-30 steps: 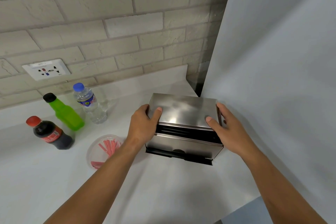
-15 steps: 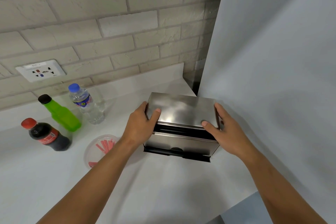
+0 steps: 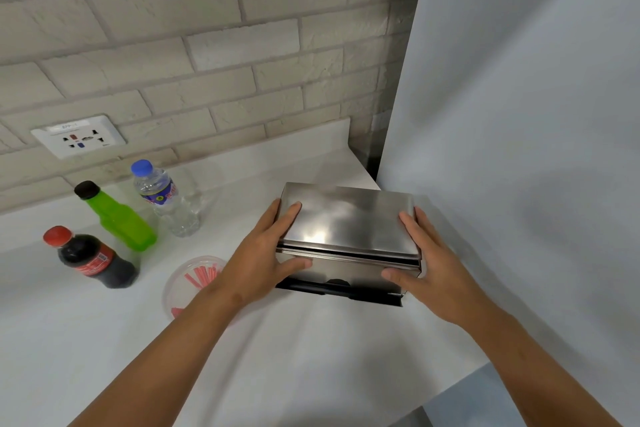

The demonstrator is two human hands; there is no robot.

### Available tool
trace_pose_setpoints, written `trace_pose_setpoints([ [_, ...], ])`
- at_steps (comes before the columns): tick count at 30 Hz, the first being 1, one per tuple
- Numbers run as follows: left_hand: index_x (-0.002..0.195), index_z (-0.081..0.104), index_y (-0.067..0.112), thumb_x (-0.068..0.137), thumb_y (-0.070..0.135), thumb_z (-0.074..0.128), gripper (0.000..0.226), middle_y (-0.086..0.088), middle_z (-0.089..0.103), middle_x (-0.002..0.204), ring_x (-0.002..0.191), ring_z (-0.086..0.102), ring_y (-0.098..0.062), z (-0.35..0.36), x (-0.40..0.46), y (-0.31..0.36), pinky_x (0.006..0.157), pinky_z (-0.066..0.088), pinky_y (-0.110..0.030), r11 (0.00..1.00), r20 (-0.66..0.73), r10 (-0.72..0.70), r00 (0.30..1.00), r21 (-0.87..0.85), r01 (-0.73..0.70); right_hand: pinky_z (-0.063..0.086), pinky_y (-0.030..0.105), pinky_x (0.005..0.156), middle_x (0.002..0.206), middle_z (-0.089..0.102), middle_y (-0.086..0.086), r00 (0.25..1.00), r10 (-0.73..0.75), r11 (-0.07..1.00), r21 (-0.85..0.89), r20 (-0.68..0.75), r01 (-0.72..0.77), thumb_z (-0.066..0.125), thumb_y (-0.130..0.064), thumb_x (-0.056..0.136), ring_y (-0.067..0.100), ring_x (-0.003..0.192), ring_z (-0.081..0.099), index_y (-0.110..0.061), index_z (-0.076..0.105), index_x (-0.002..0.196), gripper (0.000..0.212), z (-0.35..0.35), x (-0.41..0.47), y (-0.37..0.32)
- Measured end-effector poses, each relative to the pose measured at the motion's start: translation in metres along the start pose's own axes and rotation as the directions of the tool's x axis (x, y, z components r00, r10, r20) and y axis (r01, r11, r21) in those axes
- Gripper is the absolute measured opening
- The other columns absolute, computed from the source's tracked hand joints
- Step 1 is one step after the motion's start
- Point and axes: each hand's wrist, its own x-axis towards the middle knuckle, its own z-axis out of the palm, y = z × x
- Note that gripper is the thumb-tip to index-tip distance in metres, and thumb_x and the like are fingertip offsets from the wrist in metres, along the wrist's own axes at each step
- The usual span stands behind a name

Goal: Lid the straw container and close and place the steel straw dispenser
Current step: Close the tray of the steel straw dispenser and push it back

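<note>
With the steel straw dispenser (image 3: 348, 241) sitting on the table (image 3: 311, 357) by the grey panel (image 3: 519, 114), the left hand (image 3: 265, 258) and right hand (image 3: 431, 262) clasp its 2 ends, and should press evenly so the lid seats flush.

You face a white bench (image 3: 104, 340) that runs back to a pale brick wall (image 3: 207, 45). A white wall socket (image 3: 79, 137) sits low on that brick near the bench's back left edge. A plain grey panel (image 3: 519, 114) rises along the bench's right edge.
</note>
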Motion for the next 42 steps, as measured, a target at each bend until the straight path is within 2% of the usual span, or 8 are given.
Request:
trace_pose_setpoints([
  [4, 0.160, 0.025, 0.040, 0.083, 0.042, 0.081, 0.095, 0.003, 0.011, 0.172, 0.147, 0.009, 0.005, 0.005, -0.004, 0.000, 0.111, 0.005, 0.000, 1.000, -0.058, 0.017, 0.998, -0.006, -0.017, 0.020, 0.021, 0.116, 0.169, -0.001, -0.024, 0.999, -0.021, 1.000, -0.006, -0.042, 0.020, 0.074, -0.045, 0.088, -0.005, 0.153, 0.008, -0.048, 0.017, 0.157, 0.090, 0.002, -0.004, 0.003],
  [7, 0.158, 0.030, 0.040, 0.082, 0.041, 0.081, 0.092, 0.003, 0.016, 0.171, 0.146, 0.015, 0.004, 0.009, -0.008, 0.002, 0.112, 0.009, -0.004, 1.000, -0.105, 0.003, 0.995, -0.012, -0.004, 0.018, 0.019, 0.116, 0.170, 0.005, -0.019, 0.996, -0.039, 0.999, -0.004, -0.074, 0.039, 0.071, -0.050, 0.088, -0.005, 0.153, 0.009, -0.048, 0.021, 0.156, 0.085, 0.005, -0.006, 0.003],
  [13, 0.157, 0.032, 0.035, 0.084, 0.043, 0.077, 0.087, -0.002, 0.019, 0.170, 0.155, 0.025, -0.017, 0.012, -0.011, 0.002, 0.118, 0.015, -0.017, 1.000, -0.125, 0.004, 0.992, 0.005, -0.004, 0.012, -0.005, 0.106, 0.170, 0.011, -0.016, 0.986, -0.066, 0.998, 0.001, -0.152, 0.067, 0.058, -0.065, 0.082, -0.021, 0.144, 0.007, -0.044, 0.027, 0.157, 0.084, 0.014, -0.008, 0.005],
  [17, 0.158, 0.037, 0.023, 0.087, 0.044, 0.076, 0.084, -0.011, 0.023, 0.169, 0.156, 0.021, -0.037, 0.017, -0.011, 0.003, 0.121, 0.018, -0.039, 0.977, -0.167, 0.111, 0.980, 0.199, -0.077, 0.021, 0.026, 0.122, 0.171, 0.005, -0.017, 0.986, -0.104, 0.993, -0.067, -0.133, 0.095, 0.066, -0.053, 0.090, -0.002, 0.155, 0.006, -0.045, 0.023, 0.157, 0.080, 0.012, -0.009, 0.010],
  [22, 0.146, 0.051, 0.018, 0.083, 0.038, 0.080, 0.072, -0.015, 0.044, 0.158, 0.148, 0.034, -0.044, 0.033, -0.002, 0.030, 0.118, 0.030, -0.060, 0.891, -0.150, 0.352, 0.924, 0.355, -0.282, 0.028, 0.029, 0.117, 0.170, 0.015, -0.011, 0.951, -0.245, 0.959, -0.194, -0.189, 0.209, 0.059, -0.053, 0.094, 0.010, 0.156, 0.018, -0.037, 0.038, 0.154, 0.065, 0.009, -0.013, 0.022],
  [27, 0.134, 0.062, 0.017, 0.077, 0.020, 0.087, 0.062, -0.012, 0.058, 0.143, 0.138, 0.049, -0.041, 0.063, 0.010, 0.069, 0.114, 0.038, -0.058, 0.801, -0.036, 0.527, 0.849, 0.356, -0.482, 0.053, 0.043, 0.104, 0.158, 0.047, 0.004, 0.867, -0.425, 0.881, -0.339, -0.258, 0.331, 0.055, -0.041, 0.098, 0.022, 0.142, 0.050, -0.018, 0.064, 0.137, 0.046, 0.012, -0.016, 0.031],
  [36, 0.123, 0.070, 0.019, 0.081, 0.016, 0.084, 0.044, -0.009, 0.064, 0.138, 0.135, 0.053, -0.035, 0.075, 0.016, 0.070, 0.114, 0.036, -0.053, 0.783, -0.113, 0.586, 0.802, 0.334, -0.525, 0.055, 0.043, 0.101, 0.151, 0.053, 0.013, 0.799, -0.496, 0.862, -0.301, -0.340, 0.408, 0.070, -0.017, 0.094, 0.024, 0.139, 0.054, -0.006, 0.068, 0.132, 0.040, 0.028, -0.013, 0.042],
  [42, 0.130, 0.069, 0.015, 0.093, 0.036, 0.070, 0.043, -0.007, 0.064, 0.136, 0.131, 0.053, -0.025, 0.050, 0.026, 0.060, 0.113, 0.040, -0.040, 0.840, -0.097, 0.537, 0.838, 0.150, -0.521, 0.045, 0.042, 0.111, 0.152, 0.050, -0.003, 0.882, -0.336, 0.941, -0.162, -0.330, 0.298, 0.061, -0.044, 0.095, 0.016, 0.142, 0.046, -0.019, 0.068, 0.129, 0.043, 0.010, -0.011, 0.017],
])
